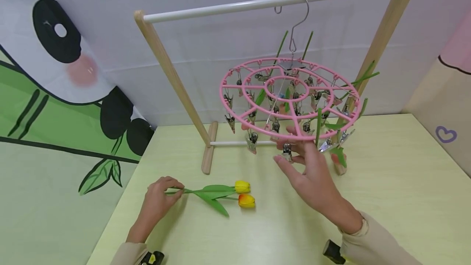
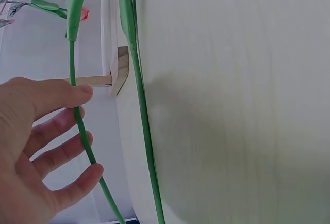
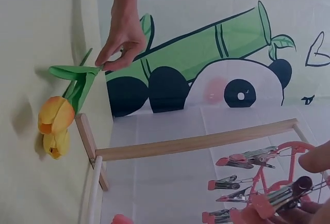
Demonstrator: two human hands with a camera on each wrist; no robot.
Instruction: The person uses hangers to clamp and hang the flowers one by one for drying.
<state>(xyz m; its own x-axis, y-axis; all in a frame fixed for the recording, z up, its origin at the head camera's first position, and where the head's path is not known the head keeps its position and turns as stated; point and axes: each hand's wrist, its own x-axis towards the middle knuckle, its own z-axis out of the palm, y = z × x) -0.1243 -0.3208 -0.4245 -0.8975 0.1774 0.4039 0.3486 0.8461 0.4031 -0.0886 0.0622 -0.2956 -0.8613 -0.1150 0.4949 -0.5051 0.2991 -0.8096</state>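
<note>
My left hand [image 1: 162,195] pinches a green tulip stem [image 2: 82,126] between thumb and fingers, just above the table. A second stem [image 2: 147,141] runs alongside, nearer the tabletop. At their far ends are a yellow tulip [image 1: 242,186] and an orange-yellow tulip [image 1: 246,200]; which bloom belongs to the pinched stem, I cannot tell. Under the front rim of a round pink clip hanger [image 1: 290,136], my right hand [image 1: 312,175] reaches around a metal clip [image 1: 287,150]. The right wrist view shows its thumb [image 3: 315,159] apart from that clip [image 3: 281,195], with fingers on the other side.
The hanger hooks over the white bar [image 1: 228,8] of a wooden-legged rack [image 1: 173,72]. Several clips dangle from its rings, and green-stemmed flowers hang at its back and right side. A panda-and-bamboo cloth [image 1: 55,105] covers the wall on the left. The pale tabletop [image 1: 397,199] lies below.
</note>
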